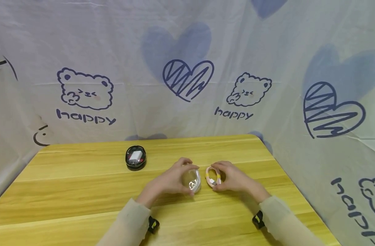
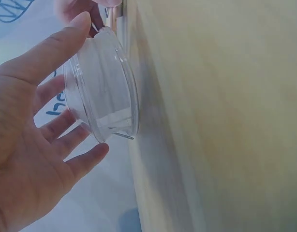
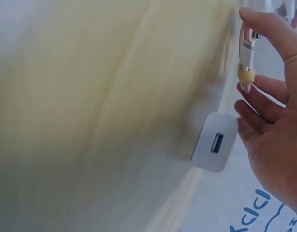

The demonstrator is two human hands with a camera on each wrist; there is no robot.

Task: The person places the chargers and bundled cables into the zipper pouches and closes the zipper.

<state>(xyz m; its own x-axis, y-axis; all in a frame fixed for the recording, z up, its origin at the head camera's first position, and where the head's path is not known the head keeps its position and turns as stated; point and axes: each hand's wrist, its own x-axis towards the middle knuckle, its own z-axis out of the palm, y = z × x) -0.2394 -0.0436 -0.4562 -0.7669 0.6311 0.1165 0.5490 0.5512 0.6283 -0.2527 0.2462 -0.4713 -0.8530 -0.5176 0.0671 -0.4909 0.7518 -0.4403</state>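
Observation:
My left hand holds a clear round plastic container between its thumb and fingers, just over the wooden table. The left wrist view shows the thumb at one side of the transparent container and the fingers spread along the other. A coiled pink charging cable with yellow ties is pinched by my right hand, close beside the container. A white plug of the cable shows in the right wrist view. Near the right fingers there stands a white USB charger, hidden in the head view.
At the back left of the table is a round black case with a clear top, and a white block shows inside. A white cloth printed with hearts and bears hangs behind the table and along its sides.

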